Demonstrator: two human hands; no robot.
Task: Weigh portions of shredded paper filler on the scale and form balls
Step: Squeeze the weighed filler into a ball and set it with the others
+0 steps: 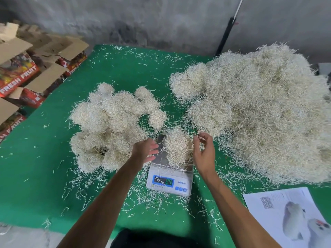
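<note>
I count one scale at the middle of the tabletop, carrying one portion of shredded paper on its steel pan. My left hand hovers just left of that portion with fingers straight and holding nothing. My right hand sits at its right edge, fingers loosely curled; whether they pinch a few strands I cannot tell. The blue display is lit, its digits blurred. One cluster of formed balls, too merged to count exactly, lies left of the scale, and one large loose heap lies to the right. One printed sheet lies at the near right corner. Green felt covers the tabletop, littered with stray shreds. Several open fruit cartons stand beside a grey concrete wall.
</note>
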